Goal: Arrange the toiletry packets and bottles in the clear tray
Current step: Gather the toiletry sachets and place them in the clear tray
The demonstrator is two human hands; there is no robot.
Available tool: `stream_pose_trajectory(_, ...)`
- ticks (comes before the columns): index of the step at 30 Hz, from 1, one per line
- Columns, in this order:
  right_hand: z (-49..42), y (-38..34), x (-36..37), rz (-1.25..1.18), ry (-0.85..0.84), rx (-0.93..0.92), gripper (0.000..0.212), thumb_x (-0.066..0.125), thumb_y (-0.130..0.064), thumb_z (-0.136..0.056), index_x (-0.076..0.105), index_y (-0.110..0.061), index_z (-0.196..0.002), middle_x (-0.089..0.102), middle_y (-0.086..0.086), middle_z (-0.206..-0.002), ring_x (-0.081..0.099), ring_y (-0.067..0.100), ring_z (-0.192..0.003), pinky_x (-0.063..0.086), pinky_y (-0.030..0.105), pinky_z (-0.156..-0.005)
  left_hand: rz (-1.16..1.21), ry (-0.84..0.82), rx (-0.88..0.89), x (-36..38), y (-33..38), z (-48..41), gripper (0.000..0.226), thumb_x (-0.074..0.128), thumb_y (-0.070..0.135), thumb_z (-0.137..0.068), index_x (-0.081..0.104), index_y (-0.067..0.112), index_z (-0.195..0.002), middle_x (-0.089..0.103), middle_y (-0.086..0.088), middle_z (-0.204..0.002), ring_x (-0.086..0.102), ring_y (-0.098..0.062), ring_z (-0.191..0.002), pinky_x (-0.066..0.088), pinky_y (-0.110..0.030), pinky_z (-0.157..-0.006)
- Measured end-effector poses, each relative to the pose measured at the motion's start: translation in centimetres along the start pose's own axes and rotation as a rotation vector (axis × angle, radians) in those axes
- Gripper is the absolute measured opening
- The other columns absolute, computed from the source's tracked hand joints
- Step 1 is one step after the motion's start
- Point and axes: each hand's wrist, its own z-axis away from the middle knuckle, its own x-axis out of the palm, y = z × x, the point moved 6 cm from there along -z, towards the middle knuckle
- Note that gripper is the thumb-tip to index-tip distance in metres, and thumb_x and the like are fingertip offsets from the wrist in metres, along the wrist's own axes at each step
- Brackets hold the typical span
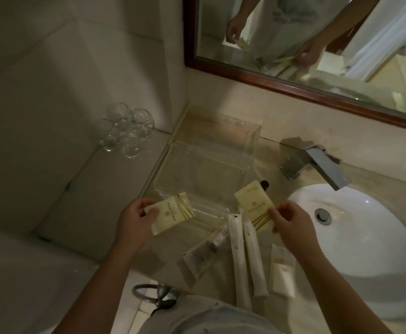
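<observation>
Hands at vanity | L hand grip pinches cream packet, R hand pinches 2nd packet | both over clear tray, prob. for placing

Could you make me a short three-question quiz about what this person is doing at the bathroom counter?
1. True or false: each hand holds a cream packet.
2. Which sits right of the clear tray? A) glasses B) tap C) towel ring
3. Fill in: the two long white sachets lie on the ____.

Key
1. True: the left hand holds one cream packet, the right hand another cream packet.
2. B: the tap stands right of the tray; the glasses stand left.
3. Counter: the long white sachets lie on the counter, near the sink.
</observation>
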Motion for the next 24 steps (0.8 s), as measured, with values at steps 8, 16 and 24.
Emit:
stream_pose_trajectory(8, -3.5, -2.6, 6.9, 0.083, -0.203, -0.021, 0.006, 0.062, -0.029, -0.091, 0.059, -0.025, -0.088, 0.069, -0.006, -0.087, 0.069, 0.005, -0.075, 0.052, 0.016, -0.053, -0.392, -0.12, 0.22, 1.9, 5.8, -5.8, 0.014, 0.063, 0.014, -0.084, 0.068, 0.027, -0.086, 0.069, 0.003, -0.085, 0.062, -0.01, -0.072, 0.045, -0.022, -0.062)
stream_pose_trajectory(16, -7.8, -4.8, 9.8, 0.328, -0.245, -0.042, 0.007, 0.058, -0.033, -0.093, 0.053, -0.03, -0.088, 0.063, -0.007, -0.086, 0.067, 0.009, -0.069, 0.054, 0.021, -0.045, -0.782, -0.2, 0.35, 6.3, 7.3, -9.5, 0.023, 0.054, 0.016, -0.086, 0.066, 0.022, -0.105, 0.069, -0.008, -0.104, 0.063, -0.028, -0.095, 0.051, -0.037, -0.077)
stream_pose_trajectory(24, -9.3, -5.4, 11.5, 0.678, -0.25, -0.133, 0.004, 0.054, -0.029, -0.093, 0.052, -0.027, -0.091, 0.061, -0.005, -0.08, 0.063, 0.013, -0.069, 0.058, 0.032, -0.056, -0.939, -0.154, 0.644, 7.9, 7.2, -8.3, 0.023, 0.062, 0.016, -0.078, 0.069, 0.015, -0.099, 0.064, -0.014, -0.1, 0.055, -0.037, -0.095, 0.047, -0.04, -0.079)
